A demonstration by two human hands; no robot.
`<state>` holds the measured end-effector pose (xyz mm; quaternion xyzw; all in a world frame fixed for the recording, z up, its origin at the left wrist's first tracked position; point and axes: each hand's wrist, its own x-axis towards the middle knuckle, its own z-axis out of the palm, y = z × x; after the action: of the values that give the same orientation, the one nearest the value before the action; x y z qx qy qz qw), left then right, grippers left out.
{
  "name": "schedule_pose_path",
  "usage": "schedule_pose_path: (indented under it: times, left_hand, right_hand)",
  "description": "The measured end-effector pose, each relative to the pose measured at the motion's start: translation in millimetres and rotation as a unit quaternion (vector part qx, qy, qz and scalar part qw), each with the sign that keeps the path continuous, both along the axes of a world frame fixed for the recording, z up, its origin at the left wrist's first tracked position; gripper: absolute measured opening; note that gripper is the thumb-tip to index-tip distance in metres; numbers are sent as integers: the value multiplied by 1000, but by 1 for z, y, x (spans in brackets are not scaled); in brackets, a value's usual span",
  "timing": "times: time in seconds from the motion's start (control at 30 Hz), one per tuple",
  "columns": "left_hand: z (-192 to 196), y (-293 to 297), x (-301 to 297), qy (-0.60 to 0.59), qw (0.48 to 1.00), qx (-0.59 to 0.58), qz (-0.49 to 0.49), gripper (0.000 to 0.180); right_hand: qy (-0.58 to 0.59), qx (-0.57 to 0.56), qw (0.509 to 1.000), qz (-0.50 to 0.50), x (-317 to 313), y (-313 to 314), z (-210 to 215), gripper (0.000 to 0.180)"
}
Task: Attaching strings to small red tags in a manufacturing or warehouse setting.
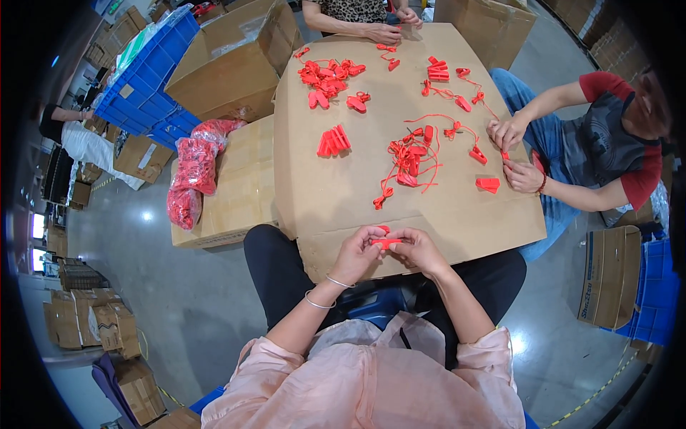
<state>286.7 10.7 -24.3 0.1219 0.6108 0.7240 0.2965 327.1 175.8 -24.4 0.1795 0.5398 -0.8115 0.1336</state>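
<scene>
In front of me, at the near edge of the cardboard tabletop, both my hands are closed on one small red plastic piece. My left hand pinches its left end and my right hand its right end. Fingers cover much of it, and its exact kind is unclear. Beyond my hands lies a loose heap of red pieces with red cords. A neat row of red pieces without visible cords sits farther left. Another short stack of red pieces rests to the right.
A co-worker at the right handles a red piece; another person works at the far edge. A larger corded pile lies far left. Plastic-wrapped red bundles rest on a carton left of the table, near blue crates.
</scene>
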Motion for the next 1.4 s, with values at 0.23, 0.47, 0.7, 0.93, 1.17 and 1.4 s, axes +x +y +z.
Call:
schedule_pose_path:
  times: [0.23, 0.47, 0.7, 0.93, 1.17, 1.4]
  left_hand:
    - [-7, 1, 1, 41, 999, -25, -11, 23]
    - [-4, 3, 1, -35, 999, 31, -19, 26]
    - [-5, 5, 0, -38, 999, 20, -7, 26]
    - [-5, 4, -1, -34, 999, 9, -11, 27]
    - [-7, 4, 1, -35, 999, 1, -23, 25]
    - [-17, 1, 1, -12, 998, -34, -57, 23]
  right_hand:
    - [-48, -45, 993, 96, 1, 8, 1, 13]
    - [-53, -26, 996, 61, 4, 6, 8, 14]
    - [-58, -53, 994, 75, 5, 10, 5, 11]
    - [-53, -56, 994, 71, 6, 8, 7, 14]
    - [-45, -18, 997, 64, 6, 6, 6, 12]
    - [-46, -2, 997, 64, 7, 5, 0, 12]
